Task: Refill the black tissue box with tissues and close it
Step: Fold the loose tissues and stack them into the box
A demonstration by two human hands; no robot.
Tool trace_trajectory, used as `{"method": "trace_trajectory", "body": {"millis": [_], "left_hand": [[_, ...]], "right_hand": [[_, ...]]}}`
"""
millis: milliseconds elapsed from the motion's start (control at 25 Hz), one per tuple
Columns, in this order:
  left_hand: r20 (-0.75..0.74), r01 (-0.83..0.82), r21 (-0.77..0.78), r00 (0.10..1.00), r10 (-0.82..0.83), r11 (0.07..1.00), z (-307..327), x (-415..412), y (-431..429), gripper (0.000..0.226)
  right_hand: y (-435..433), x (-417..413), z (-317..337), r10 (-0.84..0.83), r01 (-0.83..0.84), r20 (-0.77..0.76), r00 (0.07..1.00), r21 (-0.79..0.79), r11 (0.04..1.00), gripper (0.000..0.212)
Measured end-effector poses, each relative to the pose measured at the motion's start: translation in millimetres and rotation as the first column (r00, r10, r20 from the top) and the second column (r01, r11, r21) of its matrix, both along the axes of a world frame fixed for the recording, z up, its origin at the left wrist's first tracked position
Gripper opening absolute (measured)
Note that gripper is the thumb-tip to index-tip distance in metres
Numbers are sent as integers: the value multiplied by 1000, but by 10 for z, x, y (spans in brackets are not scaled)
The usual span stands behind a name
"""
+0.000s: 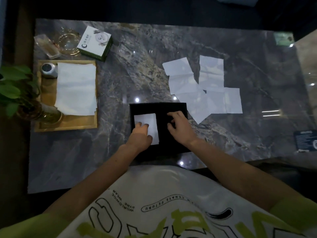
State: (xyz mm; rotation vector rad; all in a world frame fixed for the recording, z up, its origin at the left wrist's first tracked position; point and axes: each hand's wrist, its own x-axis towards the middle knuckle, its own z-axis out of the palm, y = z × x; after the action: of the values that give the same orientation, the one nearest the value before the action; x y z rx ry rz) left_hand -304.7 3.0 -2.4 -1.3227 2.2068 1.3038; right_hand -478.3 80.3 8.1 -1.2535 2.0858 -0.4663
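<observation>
Box: black tissue box (154,107) open on the surface (137,69), at the near edge, straight ahead of the body; lid not made out.
Tissue in box: one folded white tissue (151,121) lying flat in the left half, long axis running near to far; right half dark and bare.
Left grip: left grip (139,136) released, fingers laid on the near part of the folded tissue, pressing it down; not pinching.
Right grip: right grip (180,127) over the right half of the box, fingers bent, tips pointing down into the dark; nothing pale between them; whether pinching anything cannot tell.
Supply, right: loose tissues (205,86) spread flat and overlapping, beyond the box's far right corner, nearest sheet just beside that corner.
Supply, left: neat tissue stack (76,88) on a wooden tray (68,124), well apart, far left.
Key relation: loose tissues lying forward and to the right of the right grip, that grip clearly the nearer; left grip busy on the sheet already placed.
Stage, judged: early in the refill, one sheet in, many out, closing not yet begun.
Next move, judged: probably a reach forward-right with the right grip for the closest sheet, then folding to match the near-far lie of the one inside.
Risk, judged: thin overlapping sheets likely to lift in pairs or drag.
</observation>
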Motion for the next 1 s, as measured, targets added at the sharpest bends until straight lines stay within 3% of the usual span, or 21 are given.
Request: {"method": "trace_trajectory", "body": {"millis": [160,320,680,1000], "left_hand": [[-339,-233,-112,923,184,966,175,-123,-193,42],[-445,-326,-117,862,244,938,313,-501,-413,34],[-313,-452,-143,865,393,881,188,-1523,-810,37],[-177,-648,84,738,652,757,-137,-2066,-1108,48]], "right_hand": [[-6,-107,20,-127,129,31,991,-58,990,42],[-99,-479,46,-194,203,81,978,-127,971,39],[-615,-1805,-123,-186,199,131,974,-100,975,41],[-1125,-2208,-318,-195,186,115,974,87,979,39]]}}
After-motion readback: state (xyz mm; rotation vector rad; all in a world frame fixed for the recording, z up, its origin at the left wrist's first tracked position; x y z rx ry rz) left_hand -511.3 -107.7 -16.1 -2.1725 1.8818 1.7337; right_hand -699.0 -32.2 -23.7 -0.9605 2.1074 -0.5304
